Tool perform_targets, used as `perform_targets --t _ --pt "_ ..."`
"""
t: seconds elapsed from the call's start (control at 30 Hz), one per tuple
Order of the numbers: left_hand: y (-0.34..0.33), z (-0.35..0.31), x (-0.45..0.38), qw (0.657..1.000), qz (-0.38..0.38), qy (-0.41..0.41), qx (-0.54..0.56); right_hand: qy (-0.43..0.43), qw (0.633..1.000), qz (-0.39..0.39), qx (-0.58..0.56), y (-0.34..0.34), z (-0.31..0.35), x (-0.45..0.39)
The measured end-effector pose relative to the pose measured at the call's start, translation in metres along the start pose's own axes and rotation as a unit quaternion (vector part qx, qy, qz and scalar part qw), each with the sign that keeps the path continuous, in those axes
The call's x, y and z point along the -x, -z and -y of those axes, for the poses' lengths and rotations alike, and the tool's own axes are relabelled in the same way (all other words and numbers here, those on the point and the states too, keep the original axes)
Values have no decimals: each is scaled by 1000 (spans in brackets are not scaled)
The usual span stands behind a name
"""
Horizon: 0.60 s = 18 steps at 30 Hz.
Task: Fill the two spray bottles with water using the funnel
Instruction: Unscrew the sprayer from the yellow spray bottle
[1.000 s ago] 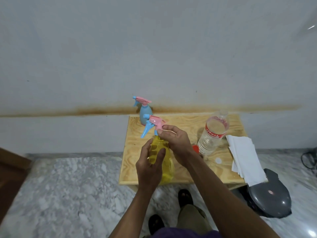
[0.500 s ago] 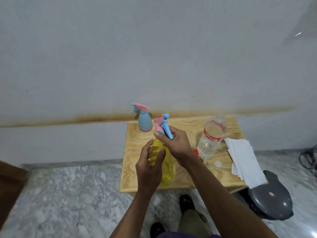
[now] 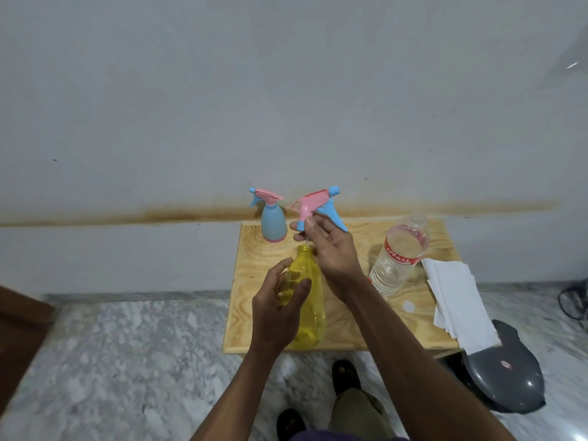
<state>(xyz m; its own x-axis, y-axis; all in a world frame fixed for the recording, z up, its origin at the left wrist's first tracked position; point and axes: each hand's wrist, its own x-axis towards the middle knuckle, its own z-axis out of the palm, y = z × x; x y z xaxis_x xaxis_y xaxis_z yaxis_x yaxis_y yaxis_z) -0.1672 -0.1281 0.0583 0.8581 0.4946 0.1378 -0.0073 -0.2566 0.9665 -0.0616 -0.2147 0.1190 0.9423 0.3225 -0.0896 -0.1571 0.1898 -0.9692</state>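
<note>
While the yellow spray bottle [image 3: 307,308] stands upright at the front edge of the desk [image 3: 254,300], its neck is open and uncapped. Its body is translucent yellow plastic, pear-shaped, wider at the base; no water level can be made out inside it. The left hand [image 3: 276,313] wraps the bottle's mid-body, fingers [image 3: 297,289] and thumb curled around it in a firm grasp. The right hand [image 3: 334,249] is raised just above the neck and pinches the pink-and-blue trigger head [image 3: 318,206] between fingertips and thumb, at the blue collar. The head is lifted clear of the neck and tilted, nozzle pointing up and to the right, blue trigger lever slanting down to the right. A thin dip tube runs down from it towards the bottle mouth; whether its end is inside the bottle cannot be told.

Behind, near the back edge of the desk, a blue spray bottle [image 3: 273,222] stands upright with its trigger head fitted. To the right, a clear water bottle [image 3: 399,254] with a red label stands uncapped, largely full. A small white cap [image 3: 409,306] lies just in front of it. White paper towels [image 3: 458,300] lie at the right edge of the desk, overhanging it. A dark grey bin lid [image 3: 506,374] sits on the marble floor [image 3: 127,361] beside the desk.
</note>
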Motion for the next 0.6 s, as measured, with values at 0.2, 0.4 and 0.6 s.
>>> perform_targets --t 0.2,0.4,0.6 --pt "5 16 10 999 5 -8 -35 49 994 -63 -79 -7 36 -15" --pt "21 41 9 996 -29 49 -64 108 977 -175 -62 18 52 -34" --pt "21 59 -5 992 -50 79 -84 -18 958 -239 161 46 -52 -33"
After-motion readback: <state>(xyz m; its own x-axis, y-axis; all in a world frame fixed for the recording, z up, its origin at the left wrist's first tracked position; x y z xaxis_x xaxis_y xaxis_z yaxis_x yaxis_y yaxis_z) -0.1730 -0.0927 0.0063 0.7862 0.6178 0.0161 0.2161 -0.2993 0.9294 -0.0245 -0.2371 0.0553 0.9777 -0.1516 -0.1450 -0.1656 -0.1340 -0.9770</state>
